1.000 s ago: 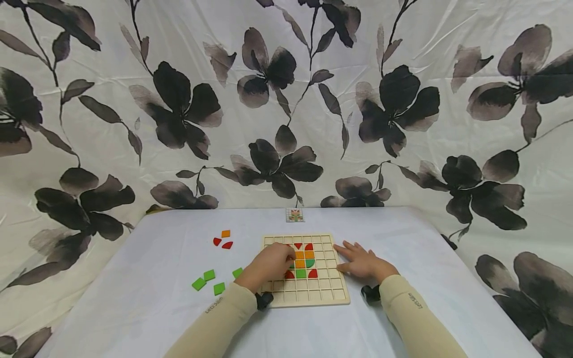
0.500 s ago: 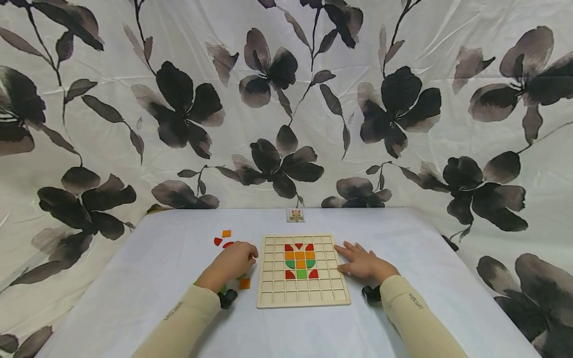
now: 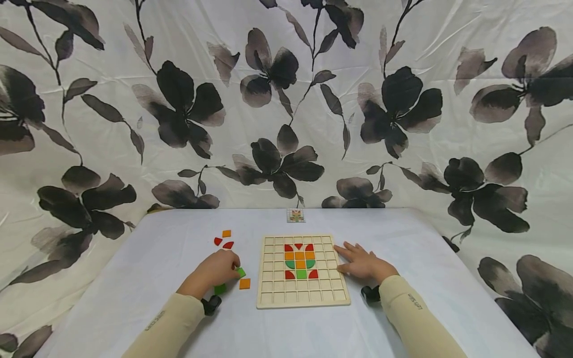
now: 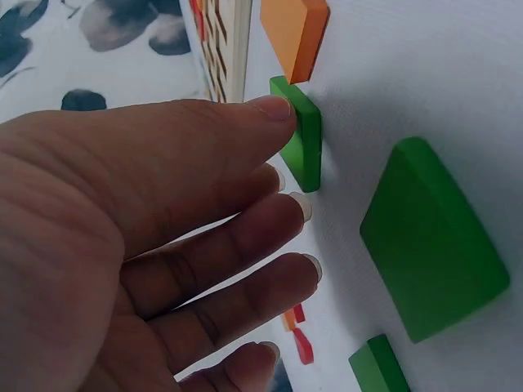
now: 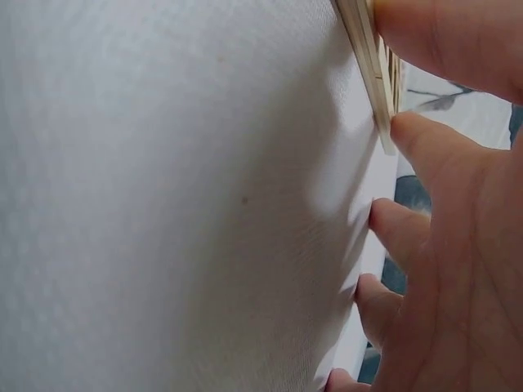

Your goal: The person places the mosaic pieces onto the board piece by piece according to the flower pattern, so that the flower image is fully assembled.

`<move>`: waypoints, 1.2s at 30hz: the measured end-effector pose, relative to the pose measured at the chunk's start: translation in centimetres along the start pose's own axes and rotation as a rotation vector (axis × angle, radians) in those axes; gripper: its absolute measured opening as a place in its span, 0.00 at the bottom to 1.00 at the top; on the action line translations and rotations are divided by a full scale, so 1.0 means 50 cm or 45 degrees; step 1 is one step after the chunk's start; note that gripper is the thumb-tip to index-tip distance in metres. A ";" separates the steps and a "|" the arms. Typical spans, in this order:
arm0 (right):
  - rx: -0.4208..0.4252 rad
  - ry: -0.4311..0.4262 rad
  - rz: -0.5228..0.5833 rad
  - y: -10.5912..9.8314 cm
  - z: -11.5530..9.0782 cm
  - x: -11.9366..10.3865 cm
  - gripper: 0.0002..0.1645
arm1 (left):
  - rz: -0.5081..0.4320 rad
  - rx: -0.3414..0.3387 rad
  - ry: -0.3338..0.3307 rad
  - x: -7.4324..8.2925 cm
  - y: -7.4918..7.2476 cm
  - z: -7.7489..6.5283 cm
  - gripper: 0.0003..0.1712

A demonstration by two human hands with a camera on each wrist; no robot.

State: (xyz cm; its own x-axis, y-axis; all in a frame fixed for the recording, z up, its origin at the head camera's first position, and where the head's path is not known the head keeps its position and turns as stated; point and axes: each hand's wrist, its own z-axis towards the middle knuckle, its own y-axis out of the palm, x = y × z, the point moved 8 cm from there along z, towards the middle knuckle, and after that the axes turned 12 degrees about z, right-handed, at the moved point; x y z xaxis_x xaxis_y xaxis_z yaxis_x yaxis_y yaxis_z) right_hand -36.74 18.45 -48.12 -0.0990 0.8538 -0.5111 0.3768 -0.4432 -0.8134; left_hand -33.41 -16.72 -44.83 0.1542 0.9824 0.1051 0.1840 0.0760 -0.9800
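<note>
While spreading the right hand [image 3: 361, 261] against the right edge of the board [image 3: 302, 297], likely to steady it flat on the desk [image 3: 286, 330], reaches with the thumb and bent fingers of the left hand [image 3: 214, 269] to a green tile [image 3: 241, 272] left of the board; pinched or merely touched, cannot tell. Should clear an orange tile [image 3: 244, 284] near the board's left edge when crossing. Beyond that edge, offers bare cells all around the board's coloured pattern [image 3: 300, 255].

Illegibly small lettering [image 3: 415, 301] on left sleeve [image 3: 169, 328] and right sleeve [image 3: 418, 323].
</note>
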 end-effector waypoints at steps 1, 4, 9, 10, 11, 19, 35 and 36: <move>0.000 0.002 -0.002 0.000 0.000 0.000 0.41 | -0.002 0.000 -0.002 0.000 0.000 -0.001 0.15; -0.001 0.007 -0.004 0.001 0.002 0.001 0.41 | -0.008 0.003 0.007 0.003 0.001 0.000 0.14; -0.006 0.014 -0.010 0.002 0.006 0.000 0.41 | -0.025 0.005 -0.001 0.006 0.005 0.000 0.12; -0.006 0.011 -0.012 0.002 0.006 -0.001 0.41 | -0.021 0.008 -0.006 0.005 0.006 -0.001 0.12; -0.006 0.010 -0.011 0.002 0.006 -0.003 0.41 | -0.022 0.009 -0.012 0.005 0.006 -0.001 0.13; 0.000 0.003 -0.005 -0.003 0.001 -0.008 0.40 | -0.028 0.005 -0.022 0.003 0.010 0.003 0.13; 0.007 0.007 0.003 0.002 0.002 0.002 0.40 | -0.101 0.087 0.113 0.067 0.006 0.024 0.10; 0.006 0.005 0.006 0.002 0.001 0.001 0.40 | -0.105 0.085 0.123 0.074 0.008 0.026 0.11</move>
State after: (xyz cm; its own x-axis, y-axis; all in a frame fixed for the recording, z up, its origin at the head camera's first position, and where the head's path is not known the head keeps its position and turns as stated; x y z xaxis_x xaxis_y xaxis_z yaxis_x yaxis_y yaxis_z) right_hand -36.75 18.43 -48.24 -0.0935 0.8530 -0.5134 0.3727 -0.4482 -0.8125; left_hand -34.04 -12.84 -45.05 0.2349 0.9515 0.1985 0.1352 0.1703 -0.9761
